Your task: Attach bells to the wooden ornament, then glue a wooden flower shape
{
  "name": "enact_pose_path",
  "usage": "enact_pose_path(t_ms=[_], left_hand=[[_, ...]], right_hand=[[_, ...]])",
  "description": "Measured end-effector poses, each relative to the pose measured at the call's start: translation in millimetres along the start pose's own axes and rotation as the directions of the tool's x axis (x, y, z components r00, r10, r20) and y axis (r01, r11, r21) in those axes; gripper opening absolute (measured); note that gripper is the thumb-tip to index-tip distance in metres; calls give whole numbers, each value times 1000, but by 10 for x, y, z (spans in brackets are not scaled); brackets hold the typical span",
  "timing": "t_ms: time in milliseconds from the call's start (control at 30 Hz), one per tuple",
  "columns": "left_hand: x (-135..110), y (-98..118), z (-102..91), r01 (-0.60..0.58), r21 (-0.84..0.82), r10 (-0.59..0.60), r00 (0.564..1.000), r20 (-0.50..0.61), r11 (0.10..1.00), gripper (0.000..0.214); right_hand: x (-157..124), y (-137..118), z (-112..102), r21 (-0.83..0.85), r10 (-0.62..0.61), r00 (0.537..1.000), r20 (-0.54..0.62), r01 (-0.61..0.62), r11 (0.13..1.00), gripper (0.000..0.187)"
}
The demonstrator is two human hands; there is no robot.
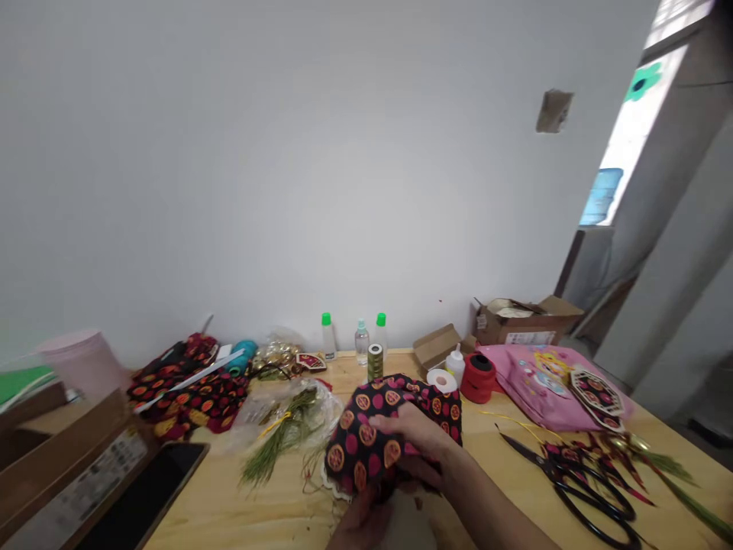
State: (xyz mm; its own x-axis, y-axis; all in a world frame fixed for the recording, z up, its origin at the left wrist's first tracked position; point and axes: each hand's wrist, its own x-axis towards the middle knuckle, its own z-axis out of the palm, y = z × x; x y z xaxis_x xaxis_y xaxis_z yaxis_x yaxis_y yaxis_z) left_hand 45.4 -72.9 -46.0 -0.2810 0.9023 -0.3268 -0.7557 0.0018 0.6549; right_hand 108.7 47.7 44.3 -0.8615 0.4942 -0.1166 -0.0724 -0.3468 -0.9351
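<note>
At the near edge of the wooden table (269, 504), my right hand (415, 439) lies on top of a black cloth with red and orange round patterns (378, 435), fingers curled over it. My left hand (366, 523) is below it at the frame's bottom, fingers closed on the cloth's lower edge, partly hidden. A white scalloped trim shows under the cloth.
Black scissors (578, 489) lie to the right. A bundle of green fibres in plastic (280, 431) is at left, more patterned cloth (188, 393) beyond. Bottles (362, 341), a thread spool (375, 360), red tape rolls (478, 376), a pink bag (544, 386) and cardboard boxes (524, 321) stand behind.
</note>
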Motion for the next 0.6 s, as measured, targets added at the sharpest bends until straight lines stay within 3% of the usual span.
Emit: enact_pose_path(t_ms=[133,233,333,467,600], left_hand=[[103,-140,193,-73,-39,71,996,-51,997,23],[216,-195,327,-116,-54,112,991,-78,992,22],[289,-136,383,-173,-58,165,979,-121,983,36],[249,84,347,-372,-16,356,900,-253,928,65],[186,226,302,-507,76,507,817,-276,858,71]], right_hand=[[-292,185,-319,-100,46,999,17,-44,994,36],[-468,264,-534,-57,60,998,0,-59,997,38],[-510,243,-675,-4,60,996,72,-59,998,42],[-445,175,-756,88,95,979,180,-112,990,43],[-466,232,-782,108,152,968,199,-176,979,30]])
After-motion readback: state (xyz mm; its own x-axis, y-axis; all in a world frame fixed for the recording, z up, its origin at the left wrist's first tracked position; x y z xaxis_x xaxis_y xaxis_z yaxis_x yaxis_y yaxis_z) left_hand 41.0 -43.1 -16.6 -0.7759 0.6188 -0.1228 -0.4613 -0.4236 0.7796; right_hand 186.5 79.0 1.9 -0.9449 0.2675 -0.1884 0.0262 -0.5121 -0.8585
